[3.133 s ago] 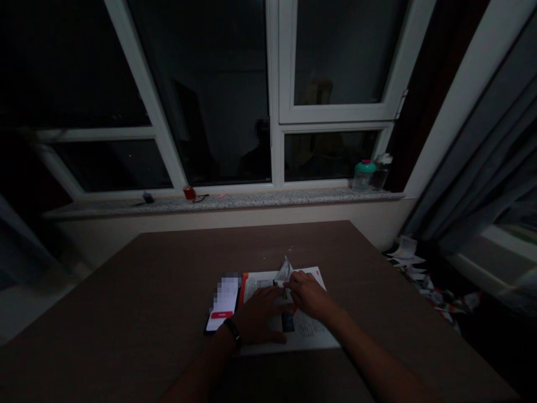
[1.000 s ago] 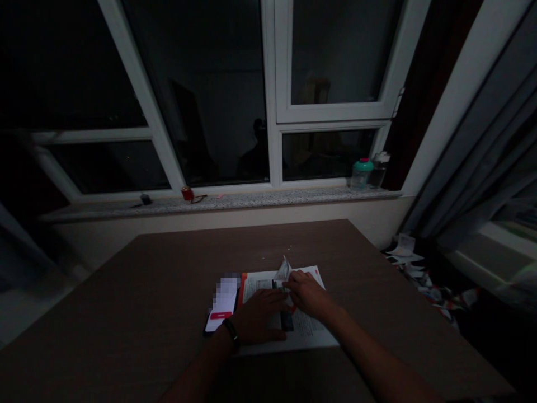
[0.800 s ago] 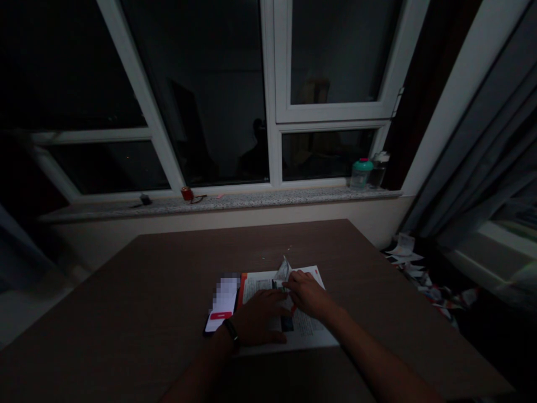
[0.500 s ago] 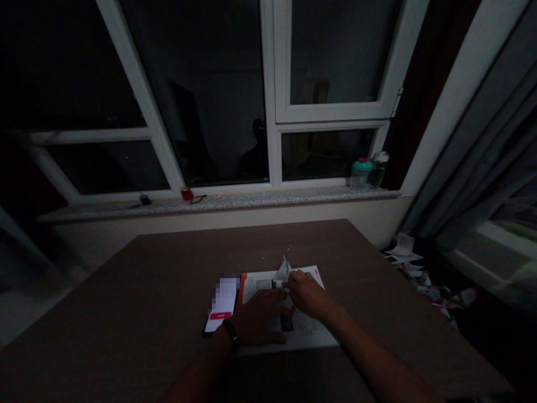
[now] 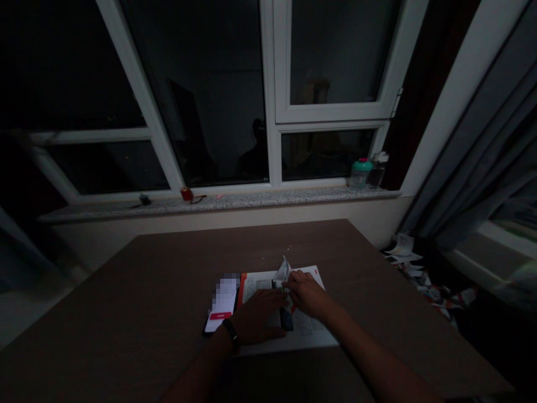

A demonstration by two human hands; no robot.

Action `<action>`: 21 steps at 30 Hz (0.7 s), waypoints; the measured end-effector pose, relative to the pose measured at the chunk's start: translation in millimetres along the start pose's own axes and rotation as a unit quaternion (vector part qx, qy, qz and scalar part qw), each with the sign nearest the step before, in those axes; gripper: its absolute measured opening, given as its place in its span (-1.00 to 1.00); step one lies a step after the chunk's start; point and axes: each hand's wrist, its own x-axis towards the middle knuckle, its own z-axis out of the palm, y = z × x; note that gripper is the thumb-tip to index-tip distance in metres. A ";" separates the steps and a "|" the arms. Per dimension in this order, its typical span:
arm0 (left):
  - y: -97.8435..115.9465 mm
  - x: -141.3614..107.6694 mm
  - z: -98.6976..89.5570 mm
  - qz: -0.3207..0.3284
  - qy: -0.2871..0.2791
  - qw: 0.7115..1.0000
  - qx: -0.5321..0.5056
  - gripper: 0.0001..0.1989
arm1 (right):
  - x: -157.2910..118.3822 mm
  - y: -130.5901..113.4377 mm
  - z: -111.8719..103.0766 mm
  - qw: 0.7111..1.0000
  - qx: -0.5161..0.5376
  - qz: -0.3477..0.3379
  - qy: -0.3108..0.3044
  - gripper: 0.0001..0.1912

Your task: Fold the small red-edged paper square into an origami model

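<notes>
A printed sheet of paper (image 5: 310, 333) with text, pictures and an orange left edge lies on the brown table (image 5: 168, 302). My left hand (image 5: 258, 318), with a dark band on the wrist, rests on it with fingers stretched out flat. Just to the right, my right hand (image 5: 306, 292) is closed, its fingers pinching a piece of paper. A folded, pointed paper flap (image 5: 284, 270) stands up beyond those fingers. Exactly how the pinched paper joins the sheet is hidden. Left of the sheet lies a phone (image 5: 222, 305) with a lit screen.
Tiny white scraps (image 5: 288, 248) lie beyond the sheet. On the granite windowsill (image 5: 260, 198) are a small red object (image 5: 187, 194) and a teal-lidded bottle (image 5: 361, 173). Scattered papers (image 5: 419, 274) are on the right beside the table, near a grey curtain (image 5: 474, 129).
My left fingers have shifted very slightly on the paper. My right hand keeps its pinch in nearly the same place; the phone and sheet look unmoved.
</notes>
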 end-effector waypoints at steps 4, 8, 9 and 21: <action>-0.7 1.4 0.8 0.018 0.003 1.000 0.007 -0.38 | 0.6 1.6 3.1 1.000 0.001 0.002 0.001 -0.59; -2.2 2.3 2.7 0.017 -0.001 1.000 0.009 -0.38 | 0.6 1.7 2.3 1.000 -0.001 -0.001 0.000 -0.61; -2.1 2.4 2.8 0.015 0.000 1.000 0.009 -0.37 | 0.6 1.5 1.7 1.000 -0.001 -0.001 -0.002 -0.62; 2.5 3.7 -1.0 0.011 -0.013 1.000 0.001 -0.43 | 0.8 1.7 2.7 1.000 0.000 0.002 -0.002 -0.60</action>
